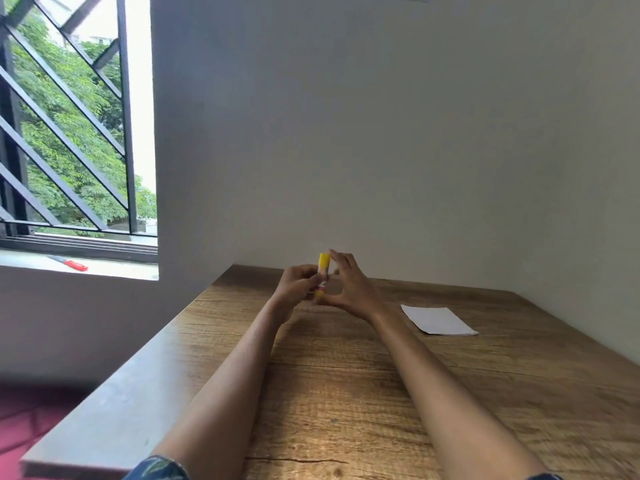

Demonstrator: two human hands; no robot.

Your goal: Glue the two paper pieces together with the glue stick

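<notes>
Gripped upright in the curled fingers of the left hand [298, 281], the glue stick [322, 273] is held above the far part of the table [346, 393]. Its yellow cap, at the top, is still on. Nearest the viewer, both bare forearms are seen stretched forward over the wood, meeting at the stick. The right hand [349, 285] is set against the stick's other side, thumb near its base and a fingertip near the cap; whether it is pinching or only touching cannot be told. The step in hand is judged to be uncapping. Next, the cap would need to be pulled off while the body is steadied. Farther right, well apart from the hands, white paper [439, 320] lies flat on the table, unglued.
</notes>
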